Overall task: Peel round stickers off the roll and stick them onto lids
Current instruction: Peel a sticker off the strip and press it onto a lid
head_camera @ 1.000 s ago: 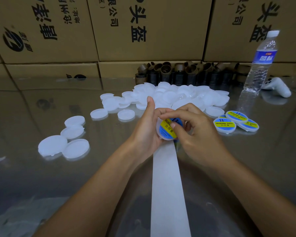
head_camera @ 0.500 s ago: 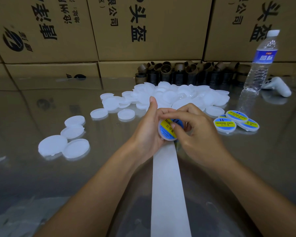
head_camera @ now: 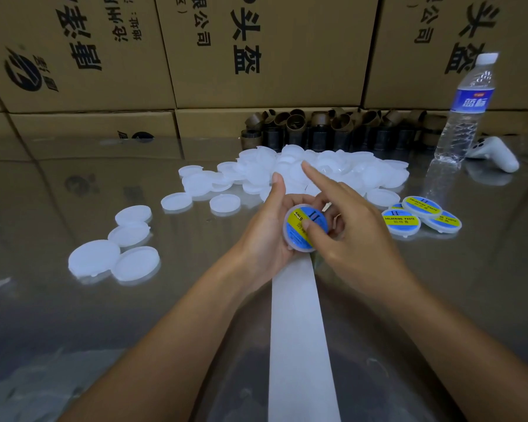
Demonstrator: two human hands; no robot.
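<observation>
Left hand fingers grip the lid above the middle of the bench. Right hand has uncurled, forefinger lifted straight, only its thumb pressing the sticker flat. The sticker looks seated, so this lid seems nearly done.

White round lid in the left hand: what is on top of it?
A round blue-and-yellow sticker covers the white round plastic lid. The thumb of the right hand presses on it, hiding part of the print. The lid's underside, gripped by the left hand, is unseen.
</observation>
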